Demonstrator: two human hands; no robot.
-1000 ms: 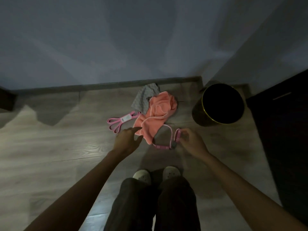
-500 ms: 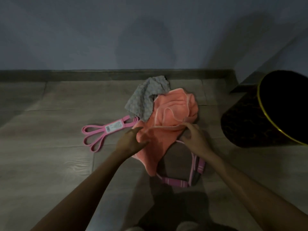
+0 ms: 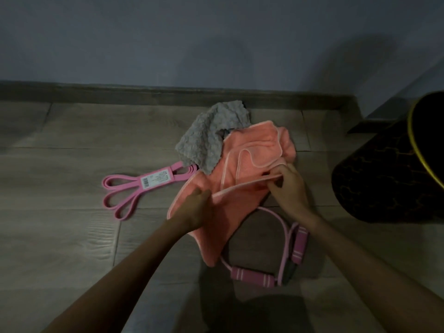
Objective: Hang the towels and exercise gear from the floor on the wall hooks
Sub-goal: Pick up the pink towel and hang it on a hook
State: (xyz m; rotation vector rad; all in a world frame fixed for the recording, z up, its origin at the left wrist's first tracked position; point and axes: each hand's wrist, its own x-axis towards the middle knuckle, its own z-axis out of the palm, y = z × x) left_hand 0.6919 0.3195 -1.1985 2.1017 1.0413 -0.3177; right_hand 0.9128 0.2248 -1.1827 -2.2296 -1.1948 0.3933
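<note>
An orange towel (image 3: 249,150) lies crumpled on the wooden floor. My left hand (image 3: 194,210) pinches its hemmed edge at the left, and my right hand (image 3: 286,186) pinches the same edge further right. A grey towel (image 3: 209,138) lies partly under the orange one, toward the wall. A pink resistance band (image 3: 134,188) with a white label lies flat to the left. A pink pull rope with foam handles (image 3: 276,258) lies below the orange towel, partly covered by it. No wall hooks are in view.
A black bin with a gold rim (image 3: 389,169) stands at the right, close to my right arm. A dark baseboard (image 3: 144,94) runs along the grey wall behind the towels. Bare floor planks (image 3: 60,236) stretch to the left.
The view has come closer to the floor. My right hand left the pull rope's handle and moved up to the orange towel; both hands now grip its edge.
</note>
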